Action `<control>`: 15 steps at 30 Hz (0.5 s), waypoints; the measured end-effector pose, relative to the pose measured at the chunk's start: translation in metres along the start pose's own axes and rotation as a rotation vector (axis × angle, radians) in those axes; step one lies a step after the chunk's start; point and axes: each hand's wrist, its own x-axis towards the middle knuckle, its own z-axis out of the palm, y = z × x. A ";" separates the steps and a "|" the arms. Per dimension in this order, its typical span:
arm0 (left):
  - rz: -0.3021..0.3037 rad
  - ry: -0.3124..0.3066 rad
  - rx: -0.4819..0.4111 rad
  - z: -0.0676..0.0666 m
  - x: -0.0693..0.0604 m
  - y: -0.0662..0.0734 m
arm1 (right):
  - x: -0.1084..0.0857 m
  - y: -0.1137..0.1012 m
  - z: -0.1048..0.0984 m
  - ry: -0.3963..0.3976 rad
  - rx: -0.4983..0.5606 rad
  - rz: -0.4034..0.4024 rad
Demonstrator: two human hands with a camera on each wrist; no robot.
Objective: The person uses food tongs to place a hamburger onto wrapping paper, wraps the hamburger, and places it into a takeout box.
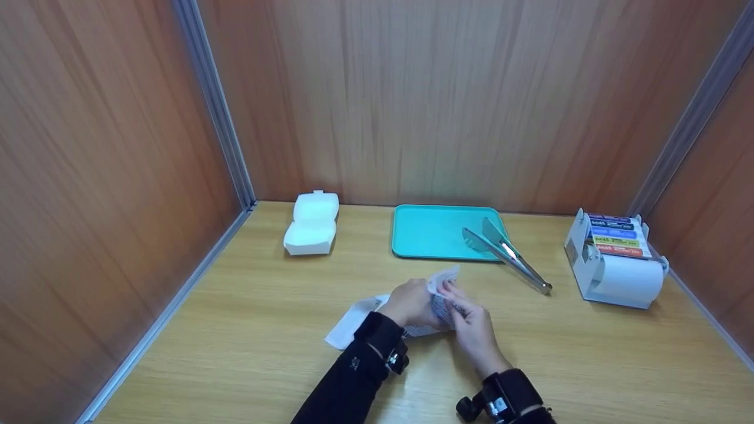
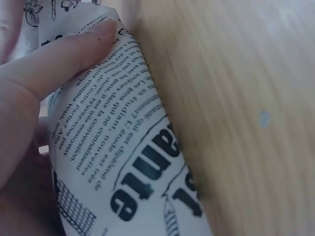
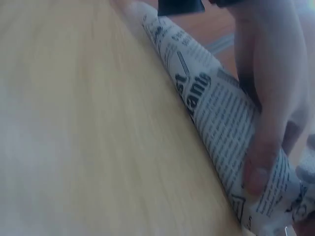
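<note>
Newsprint-patterned wrapping paper (image 2: 110, 128) runs between your hands over the counter (image 1: 235, 330): your left hand (image 1: 410, 301) grips it, and your right hand (image 1: 474, 327) pinches its end. It reads "ante" in bold, with "conversation" and "nouvelles" smaller, in French.

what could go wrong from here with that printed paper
1. The printed paper might crease or tear, since the left hand and right hand both grip it close together.
2. Its other end sticks out past the left hand, ungripped, so it might spring open.
3. The tongs reach past the edge of the tray, so a bump might shift them.
</note>
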 end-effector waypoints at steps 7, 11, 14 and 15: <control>0.017 0.051 -0.067 0.005 0.000 -0.008 | -0.002 -0.005 -0.003 -0.138 -0.199 -0.118; 0.012 0.040 -0.086 0.006 0.000 -0.015 | -0.003 -0.008 -0.003 -0.218 -0.306 -0.166; -0.005 0.041 -0.084 0.006 -0.003 -0.019 | -0.002 -0.008 -0.002 -0.252 -0.357 -0.204; 0.000 0.050 -0.070 0.005 -0.006 -0.020 | -0.002 -0.007 -0.002 -0.258 -0.366 -0.211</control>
